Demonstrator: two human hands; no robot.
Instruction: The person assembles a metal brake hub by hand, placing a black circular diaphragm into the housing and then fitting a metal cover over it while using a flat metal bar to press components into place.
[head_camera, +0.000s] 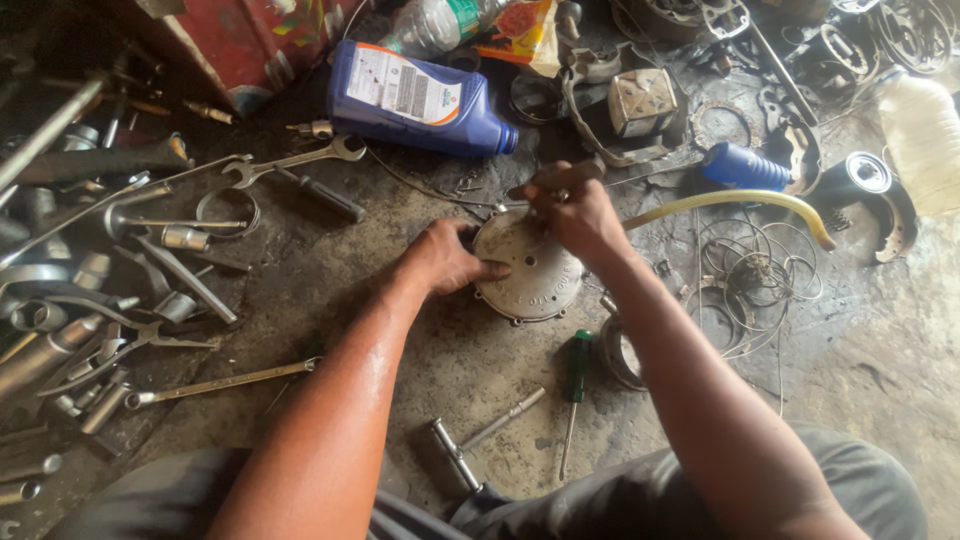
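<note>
Both hands on round cover

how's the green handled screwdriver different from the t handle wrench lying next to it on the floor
The green-handled screwdriver has a coloured grip and a thin straight shaft; the T-handle wrench is bare grey metal with a crossbar. The screwdriver lies nearly upright in the picture, the wrench slanted. Both lie untouched on the floor.

Looks like a grimy mechanic's workshop: greasy concrete floor, spanners and sockets scattered left, a blue oil jug at the far side, loose engine parts far right.
</note>
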